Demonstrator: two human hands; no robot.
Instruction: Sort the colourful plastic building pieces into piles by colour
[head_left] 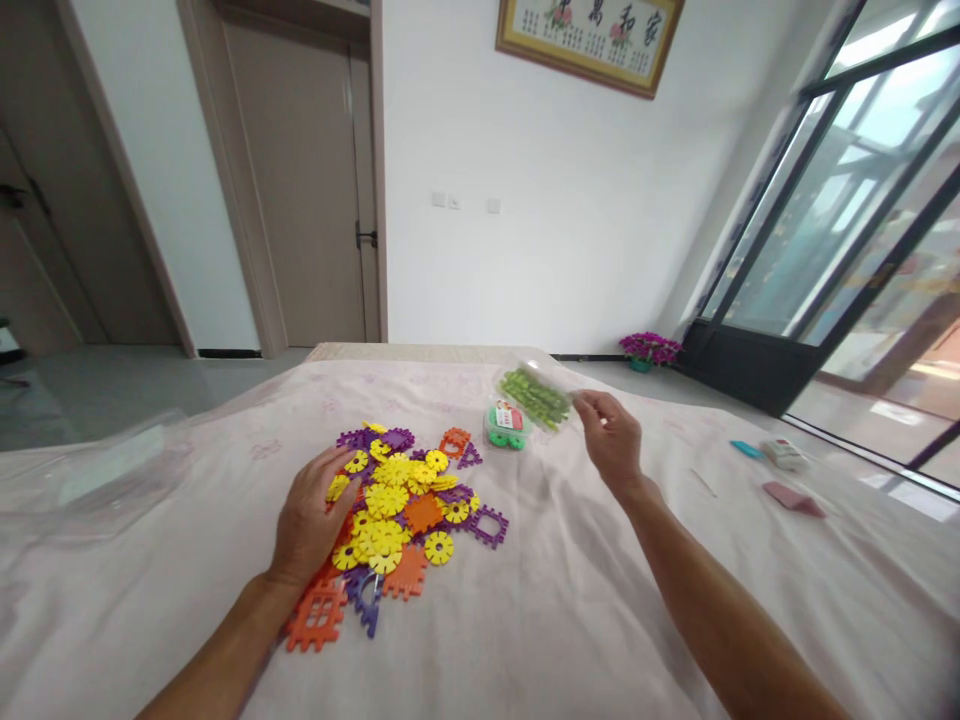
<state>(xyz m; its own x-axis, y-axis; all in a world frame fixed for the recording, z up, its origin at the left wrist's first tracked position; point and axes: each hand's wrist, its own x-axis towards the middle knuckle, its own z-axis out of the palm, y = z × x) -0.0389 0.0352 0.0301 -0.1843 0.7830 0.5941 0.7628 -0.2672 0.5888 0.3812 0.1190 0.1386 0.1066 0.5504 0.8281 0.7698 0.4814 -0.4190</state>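
A heap of flat plastic building pieces (401, 505), yellow gear-shaped discs with orange and purple squares, lies on a pale pink cloth (555, 620). My left hand (309, 520) rests flat on the heap's left side, fingers stretched out over the pieces. My right hand (611, 435) is raised to the right of the heap and pinches the corner of a clear plastic bag of green pieces (534, 395), which hangs just above the cloth. A small green item with a red and white label (508, 425) lies under the bag.
A crumpled clear plastic bag (97, 475) lies at the far left of the cloth. At the right lie a small white box (784, 453), a teal piece (746, 449) and a pink flat piece (791, 497). Beyond are a door, white wall, glass doors and a flower pot (649, 350).
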